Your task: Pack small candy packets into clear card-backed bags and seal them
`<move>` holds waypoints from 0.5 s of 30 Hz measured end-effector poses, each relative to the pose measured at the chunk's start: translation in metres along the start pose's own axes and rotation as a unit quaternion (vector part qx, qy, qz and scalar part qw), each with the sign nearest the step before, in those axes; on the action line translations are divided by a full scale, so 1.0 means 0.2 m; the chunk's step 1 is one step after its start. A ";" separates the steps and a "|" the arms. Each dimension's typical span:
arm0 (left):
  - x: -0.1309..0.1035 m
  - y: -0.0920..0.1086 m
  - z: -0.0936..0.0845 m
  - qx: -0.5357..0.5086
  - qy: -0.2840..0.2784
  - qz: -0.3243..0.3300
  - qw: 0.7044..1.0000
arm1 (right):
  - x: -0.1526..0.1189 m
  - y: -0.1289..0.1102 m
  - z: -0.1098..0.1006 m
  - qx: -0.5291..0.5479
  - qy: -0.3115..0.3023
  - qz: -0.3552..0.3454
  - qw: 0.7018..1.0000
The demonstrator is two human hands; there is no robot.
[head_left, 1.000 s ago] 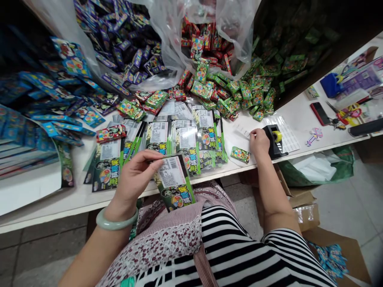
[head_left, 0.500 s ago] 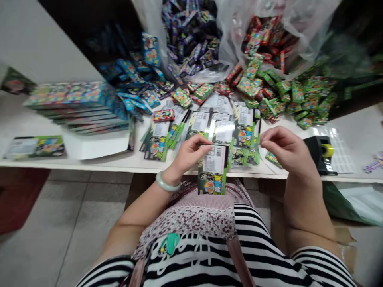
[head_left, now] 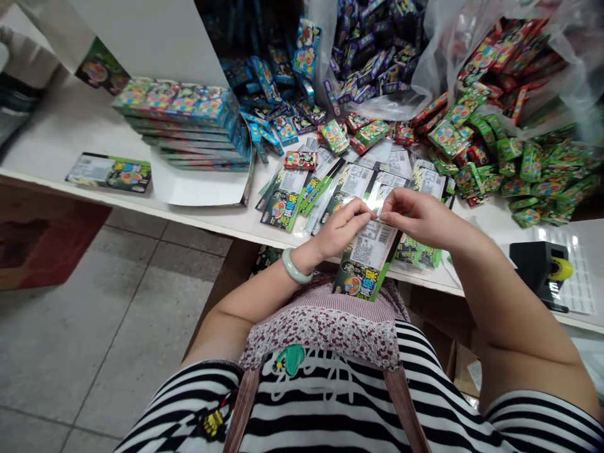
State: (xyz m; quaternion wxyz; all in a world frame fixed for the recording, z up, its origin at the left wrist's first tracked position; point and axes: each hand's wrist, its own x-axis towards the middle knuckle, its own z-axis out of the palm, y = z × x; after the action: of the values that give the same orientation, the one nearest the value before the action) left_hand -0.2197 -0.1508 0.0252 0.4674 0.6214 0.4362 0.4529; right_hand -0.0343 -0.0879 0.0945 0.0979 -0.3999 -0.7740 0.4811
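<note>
My left hand (head_left: 342,228), with a pale green bangle (head_left: 295,268) on the wrist, holds a flat green and black packet (head_left: 368,261) by its top edge, barcode label facing up, over my lap. My right hand (head_left: 415,217) pinches the same top edge, fingertips meeting those of the left; whether a small sticker or piece of tape sits between them I cannot tell. Just beyond the hands, several more of these flat packets (head_left: 287,198) lie spread on the white table (head_left: 70,135).
A stack of filled boxes (head_left: 182,119) stands at the left, one flat packet (head_left: 109,172) beside it. Blue (head_left: 278,94), purple (head_left: 368,56), red (head_left: 500,56) and green (head_left: 538,170) small candy boxes are heaped at the back, some in clear bags. A black tape dispenser (head_left: 538,267) sits at the right.
My right hand left the tape dispenser and came across to the top of the packet held by my left hand. The view swung left, showing the stacked boxes.
</note>
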 end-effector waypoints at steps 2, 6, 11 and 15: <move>0.00 0.00 0.00 -0.002 0.002 -0.001 1.000 | 0.01 -0.01 0.00 0.003 -0.004 0.006 1.000; 0.00 -0.03 0.03 0.002 0.027 0.013 1.000 | 0.04 0.00 -0.03 0.003 -0.016 0.019 1.000; 0.00 -0.04 0.03 -0.017 0.047 0.048 0.998 | 0.08 0.08 -0.01 0.127 -0.069 0.048 0.988; 0.03 0.00 -0.02 -0.003 -0.040 0.049 0.998 | 0.10 0.17 0.05 0.241 -0.156 0.103 0.952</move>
State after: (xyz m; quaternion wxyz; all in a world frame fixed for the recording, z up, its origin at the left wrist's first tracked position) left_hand -0.2218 -0.1453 0.0273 0.4639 0.6579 0.3849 0.4514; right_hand -0.0352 -0.0733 0.0571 0.0190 -0.3620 -0.5954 0.7170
